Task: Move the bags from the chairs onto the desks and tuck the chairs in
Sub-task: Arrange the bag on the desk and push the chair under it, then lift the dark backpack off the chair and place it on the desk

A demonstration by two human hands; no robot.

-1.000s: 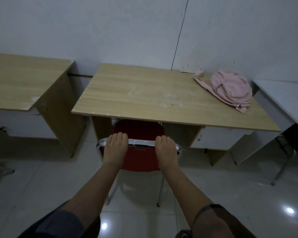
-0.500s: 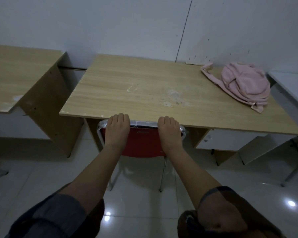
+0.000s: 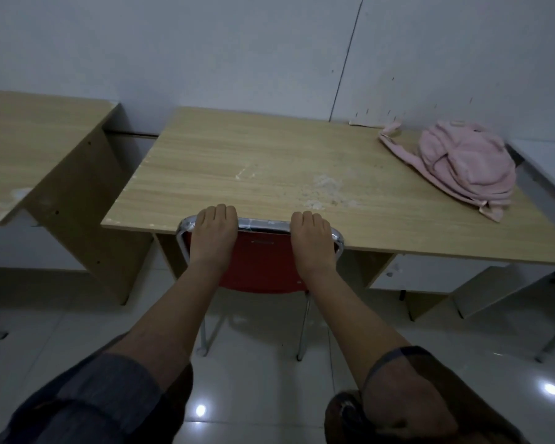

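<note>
You are holding the red chair [image 3: 263, 267] by the chrome bar along the top of its backrest, one hand at each end. Your left hand [image 3: 213, 233] is lying over the bar near its left corner, fingers curling down over the far side of the tube and gripping it; your right hand [image 3: 311, 238] is doing the same near the right corner. The thumbs are hiding behind the backrest, so how they are sitting cannot be told. The top bar is sitting right at the near edge of the wooden desk [image 3: 253, 174], and the seat is lying under the desktop, with only the backrest and the two rear legs showing in front of it.

The pink bag [image 3: 462, 165] is lying slumped on the far right part of that same desktop, close to the wall (a strap is trailing off toward the back corner), well apart from your hands. A patch of pale scuffing is showing on the desktop between your right hand and the bag. A second wooden desk [image 3: 29, 149] is standing to the left, and the edge of a white desk [image 3: 551, 174] is showing at the far right
</note>
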